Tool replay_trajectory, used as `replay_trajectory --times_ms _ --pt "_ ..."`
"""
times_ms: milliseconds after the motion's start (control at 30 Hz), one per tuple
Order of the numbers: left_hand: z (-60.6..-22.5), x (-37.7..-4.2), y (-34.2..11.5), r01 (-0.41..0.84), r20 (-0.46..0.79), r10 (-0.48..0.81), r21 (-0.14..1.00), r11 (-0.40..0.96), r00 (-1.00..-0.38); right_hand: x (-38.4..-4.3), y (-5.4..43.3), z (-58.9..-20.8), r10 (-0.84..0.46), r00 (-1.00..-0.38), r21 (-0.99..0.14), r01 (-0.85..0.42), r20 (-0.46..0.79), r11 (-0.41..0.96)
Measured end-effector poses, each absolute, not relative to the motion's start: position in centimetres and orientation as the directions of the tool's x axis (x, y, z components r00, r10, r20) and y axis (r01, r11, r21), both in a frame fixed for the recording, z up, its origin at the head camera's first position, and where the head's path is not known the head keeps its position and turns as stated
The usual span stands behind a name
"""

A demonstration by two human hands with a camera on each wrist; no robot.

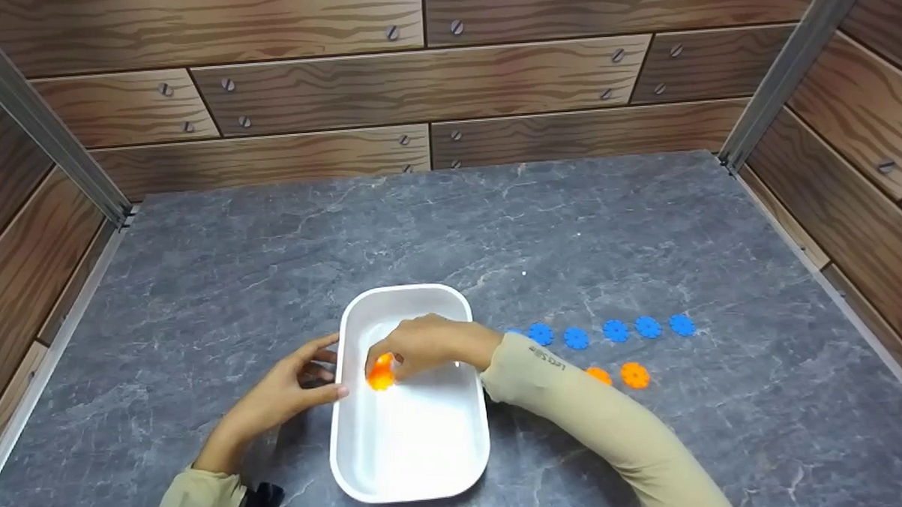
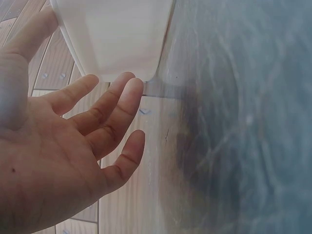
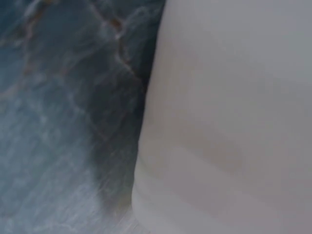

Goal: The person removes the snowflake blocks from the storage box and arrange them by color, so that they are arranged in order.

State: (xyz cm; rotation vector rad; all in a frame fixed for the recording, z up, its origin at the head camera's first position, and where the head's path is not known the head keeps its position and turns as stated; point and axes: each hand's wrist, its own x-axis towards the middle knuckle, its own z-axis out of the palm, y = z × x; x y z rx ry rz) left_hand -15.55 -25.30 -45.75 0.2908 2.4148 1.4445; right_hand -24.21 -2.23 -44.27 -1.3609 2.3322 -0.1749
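Observation:
A deep white rectangular tray (image 1: 437,448) stands on the table. My left hand (image 1: 296,379) is at its left side, thumb tip on the rim and fingers loosely bent along the outer wall. In the left wrist view, that hand (image 2: 83,126) has spread, relaxed fingers beside the tray (image 2: 117,39). My right hand (image 1: 421,346) reaches over the right rim into the tray and pinches a bright orange notched disc (image 1: 381,374) near its floor; the fingertips are partly hidden. The right wrist view shows only the tray's pale wall (image 3: 224,122) and the tabletop, not the hand.
Several blue notched discs (image 1: 616,330) lie in a row right of the tray. Two orange discs (image 1: 635,375) lie nearer, one partly covered by the right sleeve (image 1: 595,409). Wood-patterned walls (image 1: 426,95) enclose the grey marbled table (image 1: 309,241).

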Motion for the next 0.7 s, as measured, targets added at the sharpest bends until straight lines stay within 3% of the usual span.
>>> replay_trajectory --times_ms 700 --pt "-45.68 -15.55 -25.29 0.014 -0.155 0.329 0.889 0.457 -0.932 -24.26 -2.42 -44.22 -0.851 -0.423 -0.326 -0.793 -0.312 0.514"
